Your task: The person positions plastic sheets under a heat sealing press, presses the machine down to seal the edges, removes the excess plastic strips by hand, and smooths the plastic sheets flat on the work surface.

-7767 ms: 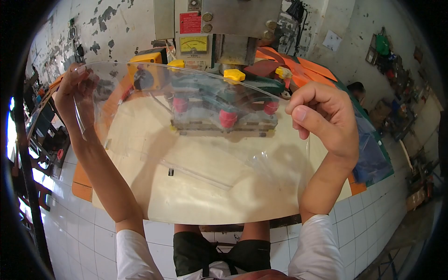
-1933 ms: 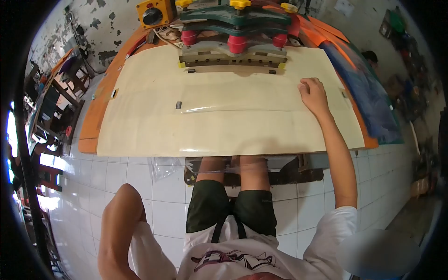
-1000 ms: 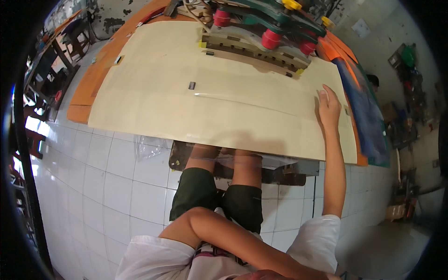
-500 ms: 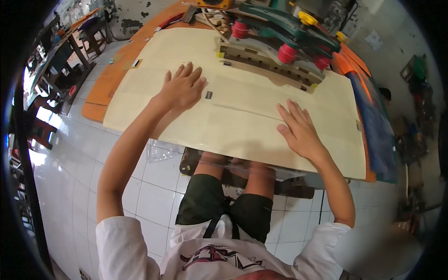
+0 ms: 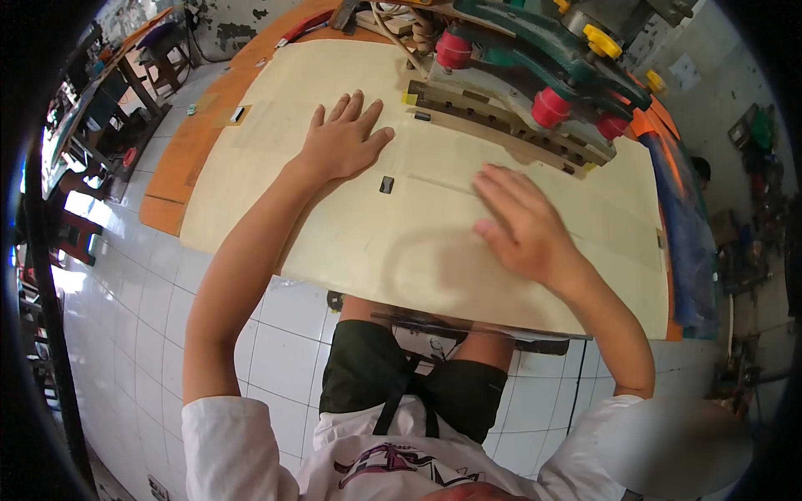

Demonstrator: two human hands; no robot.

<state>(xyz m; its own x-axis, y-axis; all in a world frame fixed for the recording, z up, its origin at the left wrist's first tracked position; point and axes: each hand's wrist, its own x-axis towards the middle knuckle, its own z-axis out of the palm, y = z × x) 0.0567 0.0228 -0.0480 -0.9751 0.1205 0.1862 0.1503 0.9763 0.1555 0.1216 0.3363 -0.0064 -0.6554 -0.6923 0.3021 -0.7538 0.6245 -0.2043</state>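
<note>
A large cream sheet (image 5: 351, 250) lies spread over the worktop. My left hand (image 5: 344, 144) rests flat on its left half, fingers spread and pointing away from me. Over the right half, my right hand (image 5: 528, 224) is stretched out, slightly blurred, with its shadow falling on the sheet to the left. Its fingertips are at a straight crease or seam line (image 5: 443, 184) running across the sheet. Between the hands sits a small dark rectangular piece (image 5: 387, 184). Neither hand grips anything.
Behind the sheet stands a green machine arm (image 5: 518, 42) with red knobs (image 5: 551, 107) and a long slotted bar (image 5: 510, 125) low over the sheet. Another dark piece (image 5: 423, 116) lies by the bar. Orange worktop (image 5: 163, 213) shows at left; blue sheeting (image 5: 689, 250) hangs at right.
My right hand has moved left along the crease, its fingers now covering part of it. My left hand stays flat on the sheet. The whole view has shifted slightly.
</note>
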